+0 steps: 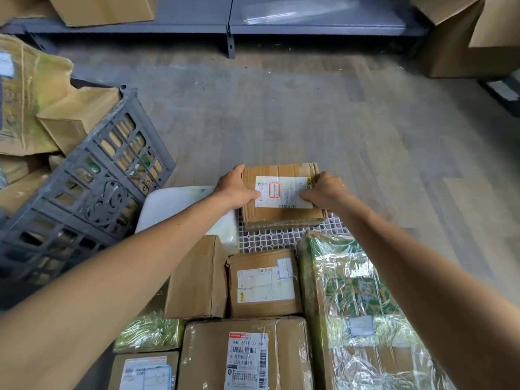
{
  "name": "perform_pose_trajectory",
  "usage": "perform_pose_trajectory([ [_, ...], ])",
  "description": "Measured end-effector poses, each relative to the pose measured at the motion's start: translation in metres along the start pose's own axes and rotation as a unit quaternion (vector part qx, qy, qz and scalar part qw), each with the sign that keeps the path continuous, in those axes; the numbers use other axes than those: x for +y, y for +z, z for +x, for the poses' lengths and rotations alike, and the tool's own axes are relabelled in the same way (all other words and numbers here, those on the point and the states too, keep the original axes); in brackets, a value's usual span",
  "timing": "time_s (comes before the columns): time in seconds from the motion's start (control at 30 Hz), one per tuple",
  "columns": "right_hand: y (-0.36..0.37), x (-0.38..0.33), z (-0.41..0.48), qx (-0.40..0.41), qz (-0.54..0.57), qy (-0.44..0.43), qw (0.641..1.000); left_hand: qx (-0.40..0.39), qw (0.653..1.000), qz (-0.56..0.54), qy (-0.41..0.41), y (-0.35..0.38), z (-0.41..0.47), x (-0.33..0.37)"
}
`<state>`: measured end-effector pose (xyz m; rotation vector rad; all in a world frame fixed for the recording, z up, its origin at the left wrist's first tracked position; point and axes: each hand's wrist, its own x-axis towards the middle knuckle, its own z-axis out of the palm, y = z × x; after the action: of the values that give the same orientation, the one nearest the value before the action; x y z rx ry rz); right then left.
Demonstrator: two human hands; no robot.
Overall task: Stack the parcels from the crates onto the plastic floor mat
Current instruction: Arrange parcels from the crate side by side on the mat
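Both hands' fingers, left hand and right hand, clasp the brown labelled cardboard parcel at the far edge of the white lattice plastic floor mat; overhanging, we judge, it could tip.

Parcel storeroom: metal shelving, labelled cartons, plastic crate.

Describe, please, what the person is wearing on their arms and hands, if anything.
Nothing worn shows. The left forearm and right forearm are bare to the frame's edge, no sleeve or cuff in view. The left hand and right hand are ungloved; neither wrist carries a watch or band. Any ring is too small to tell.
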<state>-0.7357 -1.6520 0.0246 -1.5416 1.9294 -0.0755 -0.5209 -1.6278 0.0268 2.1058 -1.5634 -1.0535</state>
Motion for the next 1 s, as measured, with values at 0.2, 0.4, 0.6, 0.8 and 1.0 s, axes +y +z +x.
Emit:
perform_pose_trajectory([
  [0.2,0.02,0.005,0.011,-0.025,-0.002,-0.003,1.0,-0.017,0.996,0.084,-0.007,0.008,0.006,-0.009],
  [0.4,0.024,0.013,0.011,-0.056,-0.003,-0.01,0.998,-0.009,0.967,0.253,0.018,0.018,0.007,-0.005],
  [0.6,0.028,0.016,0.011,-0.068,-0.01,-0.011,0.998,-0.037,0.93,0.365,-0.004,0.033,0.008,0.002],
  [0.8,0.028,0.017,0.012,-0.09,-0.012,-0.01,0.996,-0.016,0.919,0.388,0.071,0.043,0.019,0.002],
  [1.0,0.027,0.018,0.013,-0.096,-0.008,-0.016,0.995,-0.048,0.919,0.375,0.113,0.045,0.025,-0.005],
])
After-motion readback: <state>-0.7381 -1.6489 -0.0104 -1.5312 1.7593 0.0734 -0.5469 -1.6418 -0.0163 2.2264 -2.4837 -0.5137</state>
